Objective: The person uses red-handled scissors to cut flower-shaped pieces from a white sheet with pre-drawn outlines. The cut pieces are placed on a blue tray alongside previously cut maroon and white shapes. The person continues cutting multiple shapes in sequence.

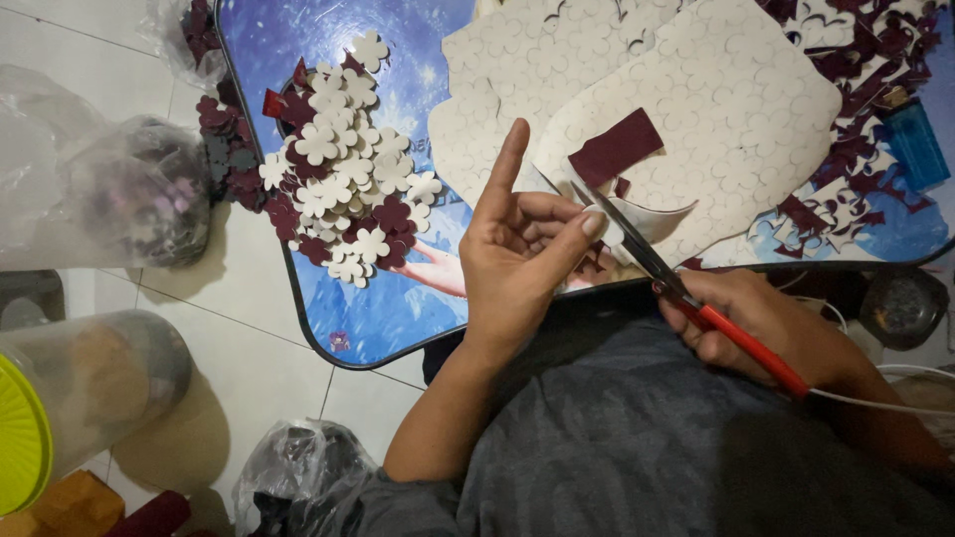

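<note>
White foam piece (625, 231) sits pinched between my left hand's (517, 254) thumb and fingers above the table edge (328, 343), flower cutouts (343, 179) piled farther left; my right hand (771, 328) clamps red-handled scissors (686, 293), blades touching it.

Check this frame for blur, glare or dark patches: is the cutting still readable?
Head view: left hand and scissors fairly sharp; the white piece at the blades is bright, its edges soft; glare on the glossy blue table; the grey shirt and right hand sit in shadow; edges bend slightly.
</note>
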